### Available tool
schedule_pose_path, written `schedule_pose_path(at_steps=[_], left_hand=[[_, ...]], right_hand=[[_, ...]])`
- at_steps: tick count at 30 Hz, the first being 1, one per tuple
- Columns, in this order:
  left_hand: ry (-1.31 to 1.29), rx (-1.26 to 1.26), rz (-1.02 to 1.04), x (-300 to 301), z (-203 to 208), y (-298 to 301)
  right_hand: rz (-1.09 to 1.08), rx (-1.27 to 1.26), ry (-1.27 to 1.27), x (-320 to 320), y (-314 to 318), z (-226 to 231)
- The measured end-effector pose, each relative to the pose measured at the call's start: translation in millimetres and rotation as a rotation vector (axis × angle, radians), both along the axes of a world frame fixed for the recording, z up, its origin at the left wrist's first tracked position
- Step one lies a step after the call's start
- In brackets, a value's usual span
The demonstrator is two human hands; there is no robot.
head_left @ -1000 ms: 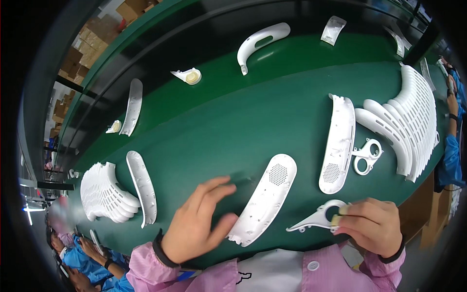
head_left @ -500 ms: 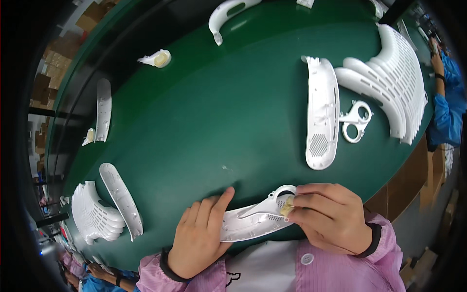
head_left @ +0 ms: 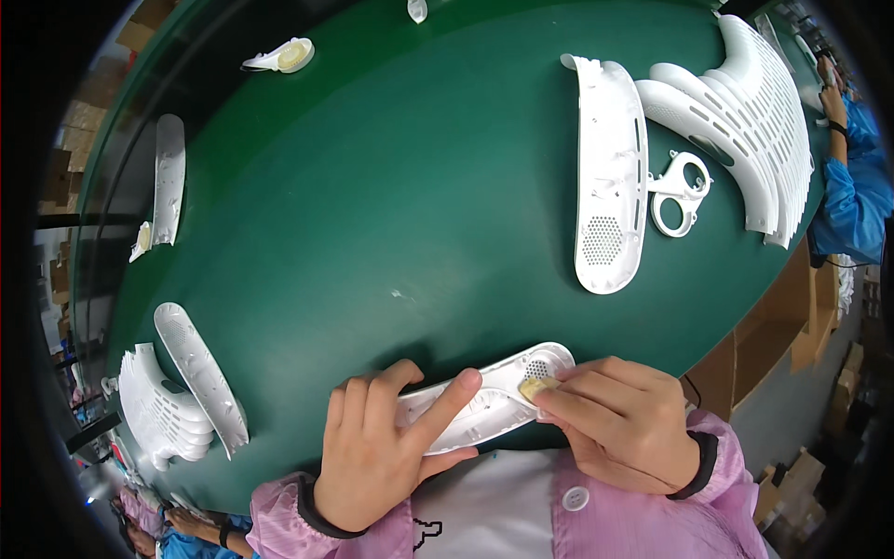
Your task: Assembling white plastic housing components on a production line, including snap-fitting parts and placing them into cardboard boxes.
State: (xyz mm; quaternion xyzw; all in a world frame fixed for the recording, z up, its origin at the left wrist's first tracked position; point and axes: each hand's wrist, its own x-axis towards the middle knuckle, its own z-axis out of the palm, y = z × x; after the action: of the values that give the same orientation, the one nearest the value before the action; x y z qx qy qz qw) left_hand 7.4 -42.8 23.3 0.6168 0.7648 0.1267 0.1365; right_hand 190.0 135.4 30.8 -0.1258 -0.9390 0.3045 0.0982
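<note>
A long white plastic shell point(head_left: 556, 352), with a perforated grille at its right end, lies tilted in front of me, hollow side up. My left hand point(head_left: 377, 443) grips its left end, with the thumb along the near edge and the index finger reaching over the inside. My right hand point(head_left: 624, 424) pinches a small white plastic part with a yellowish insert point(head_left: 535, 386) over the shell, close to the grille. The fingers partly hide this part, and its narrow end extends leftward inside the shell.
At right are another open shell point(head_left: 610, 168), a two-ringed white frame point(head_left: 680, 194) and a stack of slotted covers point(head_left: 745, 121). Shells point(head_left: 200, 373) and stacked covers point(head_left: 158, 405) lie at left. A similar yellow-insert part point(head_left: 291, 56) is far left. A co-worker's blue sleeve point(head_left: 852, 210) shows at right.
The small part has turned and shifted left, uncovering the shell's rounded right end. My left index finger has moved over the shell. The whole view has shifted, so table items appear higher.
</note>
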Motion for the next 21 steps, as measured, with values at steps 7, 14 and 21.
schedule_pose_path(at_steps=[7, 14, 21], left_hand=[[0.074, -0.027, -0.081, 8, 4, 0], [-0.003, -0.044, -0.046, 8, 11, 9], [-0.077, -0.07, -0.001, 3, 16, 16]], right_hand=[[0.139, -0.271, -0.041, -11, 10, 3], [0.206, -0.279, -0.136, -15, 13, 16], [0.112, 0.065, -0.072, -7, -1, 1]])
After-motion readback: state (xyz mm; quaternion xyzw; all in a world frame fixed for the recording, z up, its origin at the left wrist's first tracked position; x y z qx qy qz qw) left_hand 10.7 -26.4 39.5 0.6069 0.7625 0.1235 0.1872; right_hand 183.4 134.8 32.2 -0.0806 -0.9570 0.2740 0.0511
